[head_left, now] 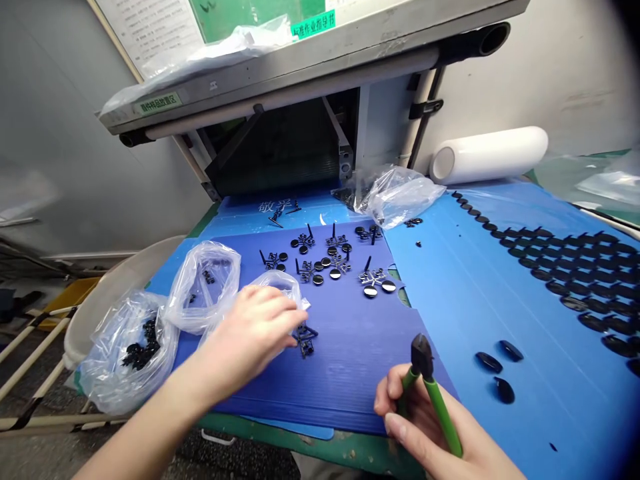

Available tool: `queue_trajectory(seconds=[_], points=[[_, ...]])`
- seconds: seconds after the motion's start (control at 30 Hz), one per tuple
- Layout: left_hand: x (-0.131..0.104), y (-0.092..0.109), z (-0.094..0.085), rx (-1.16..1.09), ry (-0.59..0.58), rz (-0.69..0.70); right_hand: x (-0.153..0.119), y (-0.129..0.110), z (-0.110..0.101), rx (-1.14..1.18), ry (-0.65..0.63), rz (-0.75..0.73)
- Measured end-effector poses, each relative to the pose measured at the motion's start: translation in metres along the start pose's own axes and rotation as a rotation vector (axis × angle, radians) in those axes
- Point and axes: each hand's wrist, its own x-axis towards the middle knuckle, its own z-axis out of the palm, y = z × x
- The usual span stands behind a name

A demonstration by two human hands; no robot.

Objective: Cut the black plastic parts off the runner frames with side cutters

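Observation:
My left hand (263,320) is over the blue mat (350,347), its fingers curled at a small black sprue piece (306,339); whether they grip it is hidden. Beside that hand are open clear plastic bags (203,287), the nearest partly behind it. My right hand (425,420) holds green-handled cutters (440,413) at the mat's front right edge, with the dark jaws pointing up and away. Farther back on the mat stand several black sprues with round glossy caps (370,291).
Overlapping black discs (575,267) lie in rows at the right, with several loose black pieces (504,390) nearer. A white roll (490,155) and clear bag (400,193) lie behind. A bag of black parts (143,347) sits left, and a shelf (300,67) spans above.

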Motion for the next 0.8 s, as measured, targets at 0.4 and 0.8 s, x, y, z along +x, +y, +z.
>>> queue_trajectory(seconds=[0.4,0.8], points=[[0.016,0.067,0.011,-0.219,0.095,-0.064,0.003,-0.004,0.008,0.0,0.214,-0.008],[-0.016,0.084,0.028,-0.558,0.238,-0.137,-0.007,-0.001,0.0,0.509,-0.098,0.073]])
